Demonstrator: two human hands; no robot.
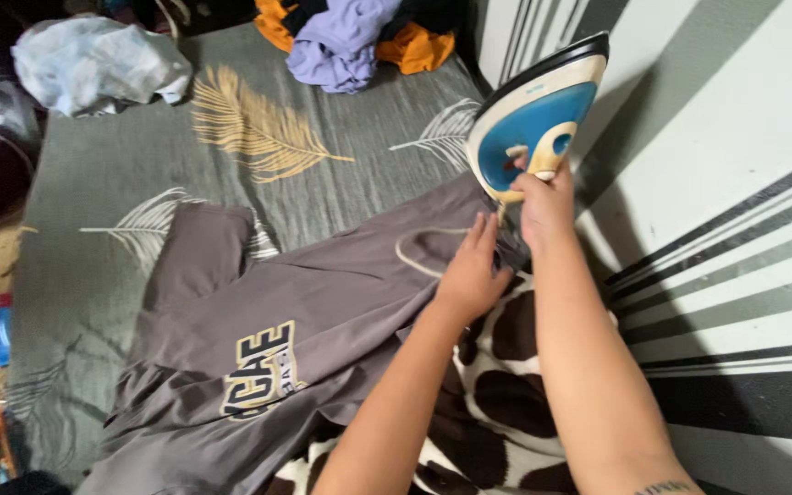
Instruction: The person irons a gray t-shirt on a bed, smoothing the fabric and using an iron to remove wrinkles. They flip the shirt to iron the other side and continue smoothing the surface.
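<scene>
A grey T-shirt (268, 330) with a yellow and black print lies spread on a grey bedsheet with feather patterns (258, 156). My left hand (474, 270) rests flat on the shirt's right part, fingers together, near a pale cord (414, 252) looping over the cloth. My right hand (543, 206) grips the handle of a blue and cream clothes iron (538, 115), which stands upright on its heel beside the wall.
A brown and white patterned blanket (497, 385) lies under my forearms. A pile of purple, orange and black clothes (350, 37) sits at the far edge, a crumpled white cloth (93, 60) at far left. A striped white wall (735, 229) closes the right.
</scene>
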